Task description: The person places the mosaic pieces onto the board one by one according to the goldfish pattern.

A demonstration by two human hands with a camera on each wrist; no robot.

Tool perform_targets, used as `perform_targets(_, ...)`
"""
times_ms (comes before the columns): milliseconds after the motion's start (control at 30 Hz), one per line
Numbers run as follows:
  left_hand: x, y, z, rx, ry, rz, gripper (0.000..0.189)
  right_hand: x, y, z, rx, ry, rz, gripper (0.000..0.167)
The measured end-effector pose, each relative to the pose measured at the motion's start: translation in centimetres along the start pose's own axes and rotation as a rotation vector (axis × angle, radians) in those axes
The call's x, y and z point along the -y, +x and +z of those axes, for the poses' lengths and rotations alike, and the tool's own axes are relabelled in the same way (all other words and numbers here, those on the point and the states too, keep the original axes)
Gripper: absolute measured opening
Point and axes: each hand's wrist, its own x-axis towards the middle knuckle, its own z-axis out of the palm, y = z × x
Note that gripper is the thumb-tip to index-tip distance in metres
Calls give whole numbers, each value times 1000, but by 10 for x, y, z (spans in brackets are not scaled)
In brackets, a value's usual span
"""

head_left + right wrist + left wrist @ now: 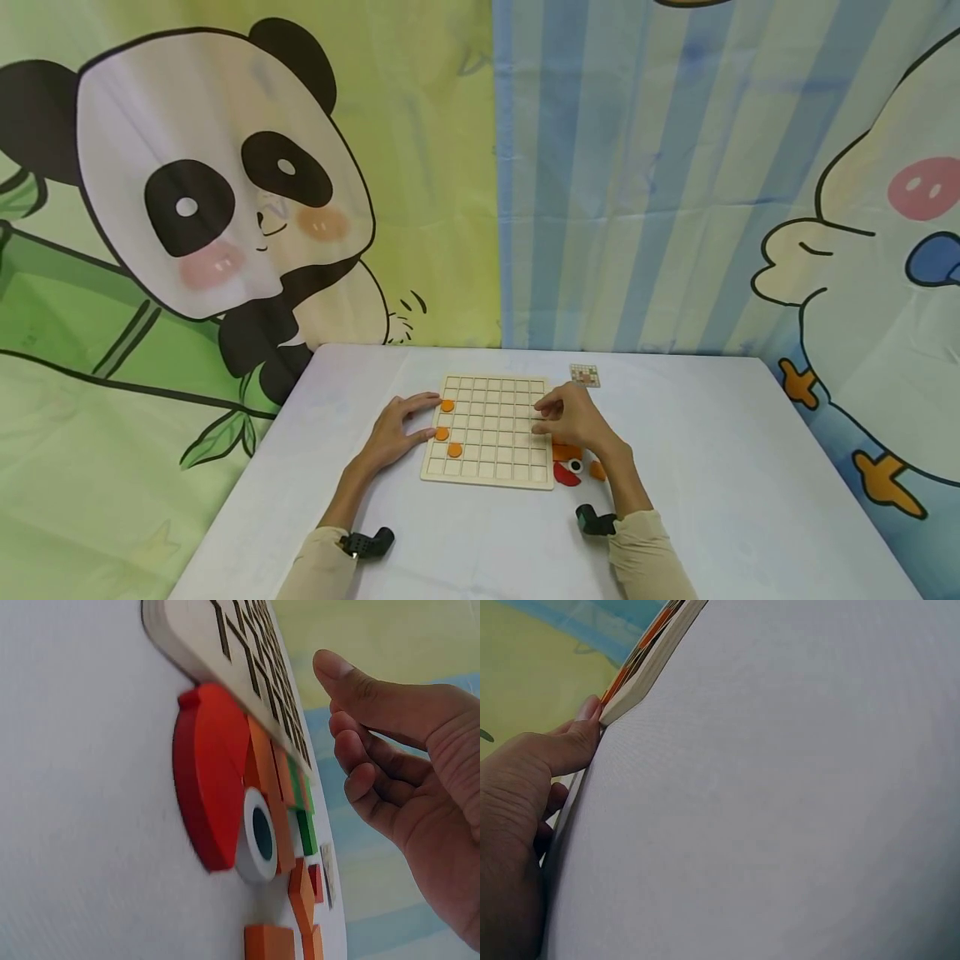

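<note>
A pale wooden grid board (495, 433) lies on the white table. Round orange pieces sit on its left columns: an upper one (447, 406), a middle one (442, 434) and a lower one (455, 450). My left hand (390, 432) touches the board's left edge, thumb and fingers spread apart; in the left wrist view the thumb (589, 709) is right at the board's corner. Over the board's right edge hovers my right hand (573, 415), a gap between thumb and loosely bent fingers. Nothing shows between them in the right wrist view.
Beside the board's right edge lie a red curved piece (212, 776), a white ring-shaped piece (256, 836) with a dark centre, and several orange and green blocks (307, 831). A small patterned grid card (585, 375) lies behind the right hand.
</note>
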Motion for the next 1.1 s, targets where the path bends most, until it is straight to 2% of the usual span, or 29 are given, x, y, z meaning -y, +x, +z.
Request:
perform_targets(467, -1, 0, 1, 11, 21, -42, 56, -25, -12, -18, -84, -48, 91, 31)
perform_targets(1100, -1, 0, 1, -31, 41, 27, 59, -48, -29, -42, -185, -82, 227, 30)
